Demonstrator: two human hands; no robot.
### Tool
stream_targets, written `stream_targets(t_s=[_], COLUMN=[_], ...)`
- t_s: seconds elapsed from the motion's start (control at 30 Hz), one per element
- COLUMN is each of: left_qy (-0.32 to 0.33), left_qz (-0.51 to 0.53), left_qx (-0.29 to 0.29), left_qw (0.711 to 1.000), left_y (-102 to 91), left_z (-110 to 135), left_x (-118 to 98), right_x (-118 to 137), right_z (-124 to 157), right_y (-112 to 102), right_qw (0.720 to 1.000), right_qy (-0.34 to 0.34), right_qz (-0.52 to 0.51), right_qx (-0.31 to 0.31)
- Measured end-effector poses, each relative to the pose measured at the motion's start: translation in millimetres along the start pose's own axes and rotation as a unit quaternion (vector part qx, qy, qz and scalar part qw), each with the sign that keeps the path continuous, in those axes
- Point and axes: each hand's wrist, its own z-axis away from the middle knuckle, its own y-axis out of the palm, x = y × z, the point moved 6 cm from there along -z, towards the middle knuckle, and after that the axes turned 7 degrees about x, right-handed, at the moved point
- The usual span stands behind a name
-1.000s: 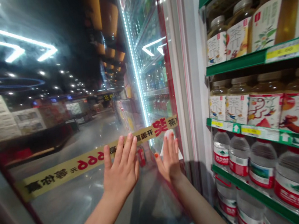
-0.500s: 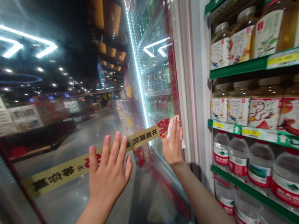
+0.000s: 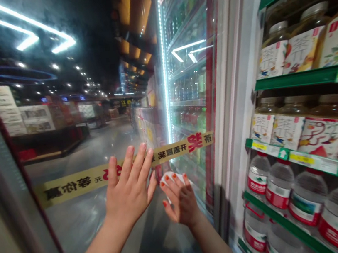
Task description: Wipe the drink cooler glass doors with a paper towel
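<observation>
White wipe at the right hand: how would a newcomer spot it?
Start with the glass door, crossed by a yellow strip. Just below the strip's right half, look behind the right hand. The white wipe there looks plain, unlike the strip with its red and black characters.

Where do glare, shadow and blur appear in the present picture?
Head view: lamps glare at upper left; head view: shadow darkens part of the right hand; head view: boxes beyond the glass look soft.
</observation>
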Motion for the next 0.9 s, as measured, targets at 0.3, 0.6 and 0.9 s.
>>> stream_targets(t_s=[0.3,0.6,0.9], left_qy=[-0.008,-0.019,-0.023], left_qz=[0.007,0.035,0.035], left_qx=[0.0,0.012,0.012], left_qw=[1.0,0.999,0.999], left_y=[0.6,0.6,1.4], left_z=[-1,0,1], left_x=[2,3,3], right_x=[-57,-29,-25], right_z=[-69,32,-36], right_y=[-25,8,0], right_qw=[0.965,0.962,0.964], right_qy=[0.245,0.274,0.264], right_qz=[0.048,0.005,0.018], right_qx=[-0.076,-0.004,-0.016])
